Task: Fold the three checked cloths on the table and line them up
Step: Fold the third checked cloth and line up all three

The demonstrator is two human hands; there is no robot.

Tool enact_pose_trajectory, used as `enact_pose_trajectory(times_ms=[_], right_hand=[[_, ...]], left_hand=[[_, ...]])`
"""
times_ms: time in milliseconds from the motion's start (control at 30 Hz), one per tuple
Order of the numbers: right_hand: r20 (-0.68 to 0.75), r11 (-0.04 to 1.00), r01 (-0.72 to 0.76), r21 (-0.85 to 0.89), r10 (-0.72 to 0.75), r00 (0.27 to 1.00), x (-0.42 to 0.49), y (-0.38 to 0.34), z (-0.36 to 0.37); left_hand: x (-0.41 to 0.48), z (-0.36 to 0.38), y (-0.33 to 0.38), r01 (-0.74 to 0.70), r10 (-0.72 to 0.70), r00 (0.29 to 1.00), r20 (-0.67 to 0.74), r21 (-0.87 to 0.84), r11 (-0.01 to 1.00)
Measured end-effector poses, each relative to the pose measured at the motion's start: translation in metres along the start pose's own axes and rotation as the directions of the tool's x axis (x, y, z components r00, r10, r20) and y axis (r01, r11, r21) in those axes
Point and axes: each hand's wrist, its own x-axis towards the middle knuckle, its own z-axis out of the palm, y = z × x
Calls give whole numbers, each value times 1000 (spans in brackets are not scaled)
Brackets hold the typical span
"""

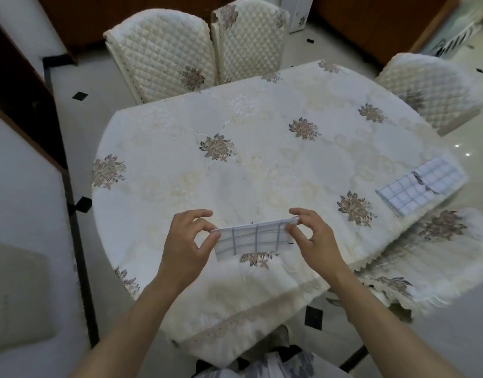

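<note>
A small folded white cloth with grey checks (pixel 255 238) is held up just above the near part of the table. My left hand (pixel 187 242) pinches its upper left corner and my right hand (pixel 312 238) pinches its upper right corner, so it hangs as a narrow rectangle. Two more checked cloths (pixel 420 185) lie flat at the table's right edge, one folded piece overlapping the other and angled. The table (pixel 262 165) is oval and wears a cream cloth with flower bunches.
Quilted cream chairs stand at the far side (pixel 164 53), (pixel 248 36), at the right (pixel 431 91) and at the near right (pixel 436 255). A dark cabinet (pixel 19 85) lines the left wall. The floor has pale tiles with black diamonds.
</note>
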Motion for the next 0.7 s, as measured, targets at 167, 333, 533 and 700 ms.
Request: enact_pose_trajectory(times_ms=[167,333,533,700], right_hand=[[-8,995,11,99,-10,1000,2,18,-39],[29,982,20,188,-26,999,-2,46,-88],[19,982,67,177,-71,997,5,63,-145],[-50,985,73,159,-65,997,6,69,-172]], left_hand=[[-12,27,43,39,-38,999,-30,43,998],[-25,66,89,52,-45,996,-82,85,995],[-27,91,138,18,-9,993,-115,81,997],[-7,101,154,-44,46,996,-78,28,999]])
